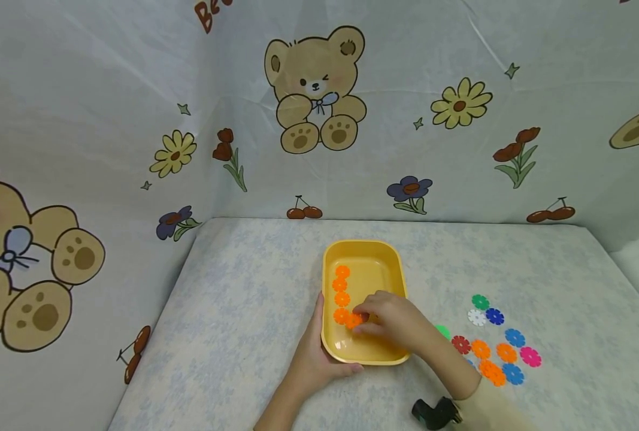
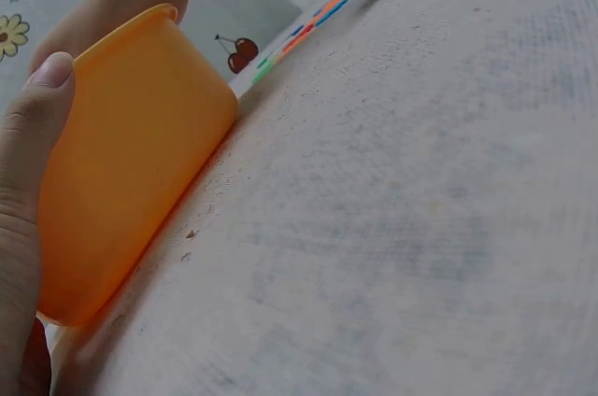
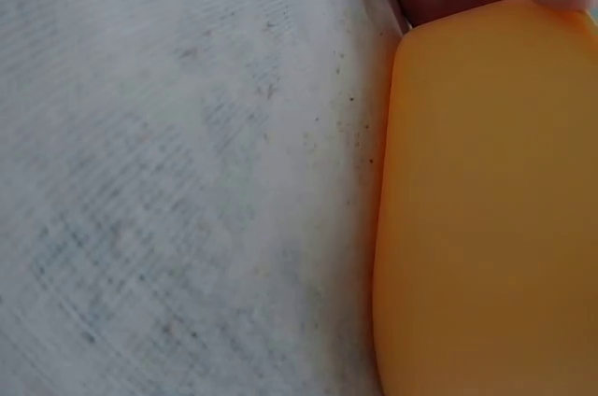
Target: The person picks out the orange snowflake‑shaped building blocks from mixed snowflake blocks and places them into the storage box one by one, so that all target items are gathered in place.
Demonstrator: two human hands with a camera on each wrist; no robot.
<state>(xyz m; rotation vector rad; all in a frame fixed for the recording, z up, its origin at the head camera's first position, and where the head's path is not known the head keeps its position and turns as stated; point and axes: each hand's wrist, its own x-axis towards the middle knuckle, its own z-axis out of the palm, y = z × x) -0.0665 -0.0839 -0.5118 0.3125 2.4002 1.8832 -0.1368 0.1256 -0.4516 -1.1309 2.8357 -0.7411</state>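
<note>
A yellow plastic tray [image 1: 375,269] sits on the table. My left hand [image 1: 315,359] grips its near left corner, the fingers along the left side and the thumb at the near edge; that thumb [image 2: 37,125] also shows in the left wrist view. Inside the tray, several orange notched discs [image 1: 342,299] form a column along the left wall. My right hand [image 1: 391,320] reaches over the right wall and pinches another orange notched disc [image 1: 353,320] beside the column's near end. The tray's outer wall [image 3: 495,200] hides those fingertips in the right wrist view.
Right of the tray lie loose notched discs: green [image 1: 480,301], white [image 1: 477,317], dark blue [image 1: 494,316], red [image 1: 461,344], pink [image 1: 530,357], and several orange and blue ones. A black object [image 1: 435,413] is by the right sleeve [image 1: 491,410]. A bear-print cloth [image 1: 394,60] hangs behind the table.
</note>
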